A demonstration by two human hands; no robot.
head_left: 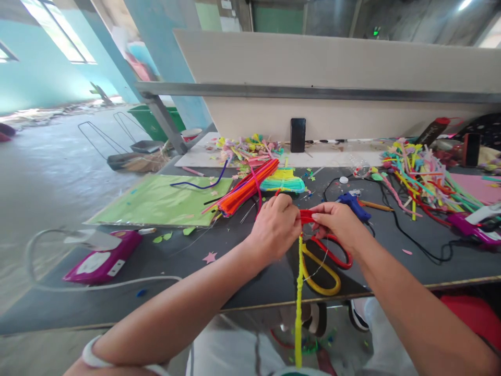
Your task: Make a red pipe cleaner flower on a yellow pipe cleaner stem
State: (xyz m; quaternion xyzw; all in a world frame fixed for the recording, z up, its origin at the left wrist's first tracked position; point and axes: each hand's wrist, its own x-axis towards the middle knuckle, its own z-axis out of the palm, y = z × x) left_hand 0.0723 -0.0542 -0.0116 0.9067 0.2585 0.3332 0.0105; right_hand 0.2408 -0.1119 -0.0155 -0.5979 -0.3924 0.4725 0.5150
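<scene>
Left hand (278, 223), right hand (335, 222): fingertips pinched closed on red strips (307, 216); scissors (327, 291) near.

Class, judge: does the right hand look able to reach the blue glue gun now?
Probably yes: the glue gun lies beside the right hand, seemingly uncovered, though that hand holds red strips.

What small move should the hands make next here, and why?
Probably the right hand should pinch the red piece more firmly while the left hand steadies it: it is held above the table from opposite sides, with a yellow strand hanging just below it.
</scene>
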